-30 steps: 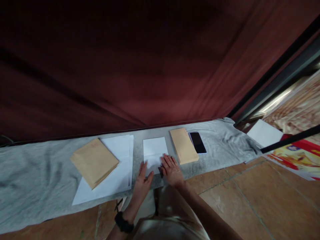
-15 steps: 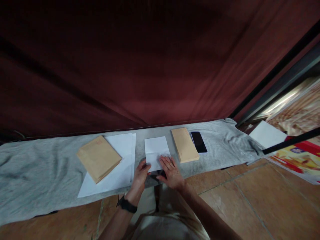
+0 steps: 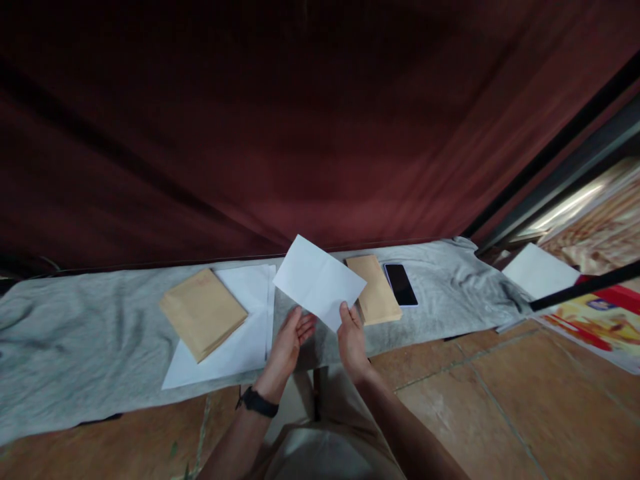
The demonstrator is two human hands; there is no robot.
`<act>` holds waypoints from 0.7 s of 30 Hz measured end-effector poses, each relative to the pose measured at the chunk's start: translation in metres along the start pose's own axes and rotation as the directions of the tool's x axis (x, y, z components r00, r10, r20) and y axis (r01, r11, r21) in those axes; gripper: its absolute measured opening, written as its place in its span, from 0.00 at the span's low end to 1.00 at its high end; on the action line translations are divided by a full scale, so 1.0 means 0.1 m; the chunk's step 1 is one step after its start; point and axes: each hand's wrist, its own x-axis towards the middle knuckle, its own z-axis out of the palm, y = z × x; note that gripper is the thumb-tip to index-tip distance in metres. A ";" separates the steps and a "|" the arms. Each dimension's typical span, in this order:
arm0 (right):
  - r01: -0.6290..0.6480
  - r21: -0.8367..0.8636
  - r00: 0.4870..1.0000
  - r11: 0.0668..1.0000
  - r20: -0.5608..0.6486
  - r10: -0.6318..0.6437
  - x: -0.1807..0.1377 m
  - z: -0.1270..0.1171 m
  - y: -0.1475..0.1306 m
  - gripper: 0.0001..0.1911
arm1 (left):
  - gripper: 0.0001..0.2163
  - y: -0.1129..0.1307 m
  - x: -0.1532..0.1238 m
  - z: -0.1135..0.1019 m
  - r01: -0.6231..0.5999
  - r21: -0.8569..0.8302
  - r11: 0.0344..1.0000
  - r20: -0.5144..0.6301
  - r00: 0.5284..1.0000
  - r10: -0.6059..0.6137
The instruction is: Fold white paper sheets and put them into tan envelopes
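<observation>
A folded white sheet of paper [image 3: 319,280] is lifted off the grey cloth [image 3: 85,333], tilted. My right hand [image 3: 351,339] pinches its near corner. My left hand [image 3: 289,341], with a black watch on the wrist, is palm-up just below the sheet's near edge, fingers spread; whether it touches the paper I cannot tell. A stack of brown envelopes [image 3: 203,311] lies on white sheets [image 3: 235,347] to the left. A narrower stack of brown envelopes [image 3: 374,292] lies to the right, beside a black phone [image 3: 401,285].
A dark red curtain [image 3: 280,133] hangs behind the cloth. Brown floor tiles [image 3: 500,400] run along the near side. At the far right lie another white sheet [image 3: 540,270] and a colourful printed poster [image 3: 600,320], crossed by a black bar [image 3: 585,285].
The white sheet lay flat on the cloth under both hands; now my right hand has raised it off the cloth, and my left hand has turned palm-up beneath it.
</observation>
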 end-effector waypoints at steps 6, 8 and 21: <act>-0.237 0.252 0.971 0.938 0.028 0.238 -0.26 0.00 0.42 0.23 | 0.26 -0.10 0.16 0.02 -0.238 0.060 0.969 -0.002 0.971 0.239; -0.268 0.218 0.961 0.939 -0.006 0.276 -0.25 -0.09 0.55 0.22 | 0.26 -0.09 0.27 -0.02 -0.254 0.109 0.961 0.005 0.967 0.255; -0.368 -0.183 0.860 0.912 0.306 0.409 -0.32 -0.72 0.43 0.25 | 0.28 0.05 0.63 -0.21 -0.274 0.492 0.827 0.080 0.959 0.270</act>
